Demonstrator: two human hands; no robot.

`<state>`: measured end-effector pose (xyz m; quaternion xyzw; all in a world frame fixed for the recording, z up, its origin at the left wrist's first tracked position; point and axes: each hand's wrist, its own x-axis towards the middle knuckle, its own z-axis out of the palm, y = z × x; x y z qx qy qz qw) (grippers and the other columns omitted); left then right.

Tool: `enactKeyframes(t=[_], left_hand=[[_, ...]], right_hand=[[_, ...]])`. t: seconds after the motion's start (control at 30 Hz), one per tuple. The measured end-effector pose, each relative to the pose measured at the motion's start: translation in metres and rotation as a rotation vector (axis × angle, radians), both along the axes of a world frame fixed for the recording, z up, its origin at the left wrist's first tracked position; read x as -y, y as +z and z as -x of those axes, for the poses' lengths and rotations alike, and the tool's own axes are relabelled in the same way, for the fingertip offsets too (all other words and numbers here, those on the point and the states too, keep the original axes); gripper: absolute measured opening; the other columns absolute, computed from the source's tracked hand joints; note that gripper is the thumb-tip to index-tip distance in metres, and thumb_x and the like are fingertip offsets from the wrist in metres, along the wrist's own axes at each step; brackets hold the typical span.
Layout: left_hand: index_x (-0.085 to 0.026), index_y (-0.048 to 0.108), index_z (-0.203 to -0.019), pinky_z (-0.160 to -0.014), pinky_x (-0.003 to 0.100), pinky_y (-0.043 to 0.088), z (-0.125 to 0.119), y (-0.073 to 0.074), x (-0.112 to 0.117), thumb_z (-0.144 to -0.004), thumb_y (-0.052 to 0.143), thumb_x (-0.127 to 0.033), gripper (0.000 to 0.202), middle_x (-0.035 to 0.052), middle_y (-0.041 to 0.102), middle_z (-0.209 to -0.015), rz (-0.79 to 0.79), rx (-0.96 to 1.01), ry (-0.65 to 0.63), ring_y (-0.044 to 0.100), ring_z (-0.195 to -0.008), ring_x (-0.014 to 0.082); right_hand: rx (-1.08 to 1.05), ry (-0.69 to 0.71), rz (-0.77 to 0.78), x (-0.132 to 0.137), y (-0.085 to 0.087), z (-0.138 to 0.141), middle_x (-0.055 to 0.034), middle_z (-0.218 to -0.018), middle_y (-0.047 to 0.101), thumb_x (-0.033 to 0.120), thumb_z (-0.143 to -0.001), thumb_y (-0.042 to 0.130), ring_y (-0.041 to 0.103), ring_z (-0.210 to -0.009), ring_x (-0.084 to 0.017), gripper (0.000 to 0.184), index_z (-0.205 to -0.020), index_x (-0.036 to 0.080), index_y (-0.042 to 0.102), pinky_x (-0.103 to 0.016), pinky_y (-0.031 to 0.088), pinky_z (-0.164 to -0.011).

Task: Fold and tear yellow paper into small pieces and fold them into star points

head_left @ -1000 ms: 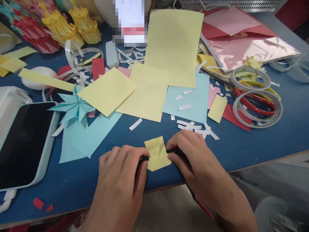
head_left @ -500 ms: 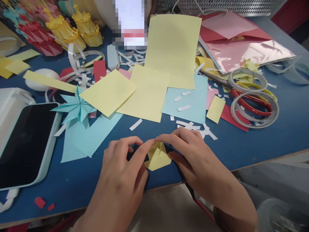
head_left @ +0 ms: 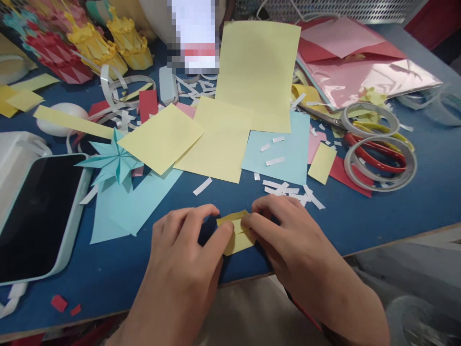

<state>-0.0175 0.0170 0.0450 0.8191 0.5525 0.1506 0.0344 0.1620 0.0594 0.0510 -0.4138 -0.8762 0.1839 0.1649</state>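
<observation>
A small folded yellow paper (head_left: 236, 233) lies on the blue table (head_left: 378, 216) near its front edge. My left hand (head_left: 183, 259) presses on the paper's left side with thumb and forefinger closed on it. My right hand (head_left: 288, 235) pinches the paper's right and top edge, fingers curled over the fold. Most of the paper is hidden under my fingers.
Yellow sheets (head_left: 223, 134), light blue paper (head_left: 284, 149) and a blue folded star (head_left: 113, 161) lie behind my hands. Tape rolls (head_left: 382, 166) and red-handled scissors (head_left: 370, 151) sit at the right, a tablet (head_left: 36, 211) at the left, white paper strips (head_left: 288, 190) scattered about.
The upright top flap of the yellow paper has been folded down flat. Both hands have closed in over it, and the paper now looks smaller and flatter.
</observation>
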Motion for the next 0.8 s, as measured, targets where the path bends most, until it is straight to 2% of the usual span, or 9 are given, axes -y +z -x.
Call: enactKeyframes(t=[0.1,0.27,0.43,0.5,0.63,0.8], left_hand=[[-0.018,0.052,-0.105,-0.076,0.049,0.044,-0.001,0.0,0.001,-0.093,0.039,-0.002,0.023,0.0118,0.052,-0.113,0.019,0.047,0.003,0.047,-0.1,0.0285],[-0.018,0.054,-0.111,-0.079,0.049,0.043,0.004,-0.002,0.004,-0.094,0.04,-0.004,0.027,0.0114,0.051,-0.116,0.053,0.077,-0.009,0.045,-0.102,0.0283],[-0.022,0.061,-0.108,-0.073,0.044,0.04,0.011,-0.008,0.004,-0.092,0.057,-0.018,0.017,0.0091,0.054,-0.111,-0.074,0.042,-0.058,0.048,-0.094,0.0275],[-0.022,0.064,-0.105,-0.073,0.044,0.04,0.011,-0.009,0.005,-0.09,0.06,-0.016,0.016,0.0093,0.058,-0.108,-0.131,0.028,-0.038,0.05,-0.09,0.0274],[-0.016,0.068,-0.093,-0.074,0.045,0.039,0.006,-0.007,0.007,-0.089,0.062,-0.012,0.009,0.011,0.066,-0.099,-0.213,0.081,0.004,0.052,-0.086,0.028],[-0.009,0.067,-0.099,-0.079,0.043,0.04,0.006,-0.008,0.009,-0.091,0.059,-0.008,0.012,0.0094,0.073,-0.098,-0.257,0.105,-0.097,0.056,-0.09,0.0248]], right_hand=[[0.004,-0.002,-0.025,0.002,-0.001,-0.001,-0.0096,-0.089,0.059,0.001,-0.088,0.045,0.049,-0.076,-0.019,0.022,-0.084,0.014,0.062,-0.034,0.041,-0.069],[-0.001,0.009,-0.123,0.003,-0.002,-0.003,-0.0114,-0.091,0.063,0.002,-0.089,0.049,0.05,-0.076,-0.02,0.022,-0.092,0.012,0.069,-0.037,0.04,-0.073],[-0.027,-0.001,-0.186,0.004,-0.002,-0.004,-0.0122,-0.095,0.067,0.009,-0.093,0.051,0.052,-0.08,-0.022,0.022,-0.091,0.012,0.072,-0.04,0.04,-0.082],[-0.053,-0.002,-0.189,0.005,-0.003,-0.003,-0.0116,-0.094,0.067,0.012,-0.094,0.051,0.052,-0.08,-0.021,0.022,-0.088,0.012,0.072,-0.039,0.041,-0.083],[-0.072,-0.001,-0.173,0.007,-0.008,-0.001,-0.0097,-0.094,0.067,0.004,-0.091,0.052,0.052,-0.08,-0.02,0.02,-0.083,0.012,0.068,-0.037,0.041,-0.084],[-0.115,-0.008,-0.138,0.008,-0.012,0.002,-0.0073,-0.088,0.067,0.002,-0.091,0.049,0.051,-0.075,-0.018,0.019,-0.081,0.013,0.059,-0.036,0.042,-0.082]])
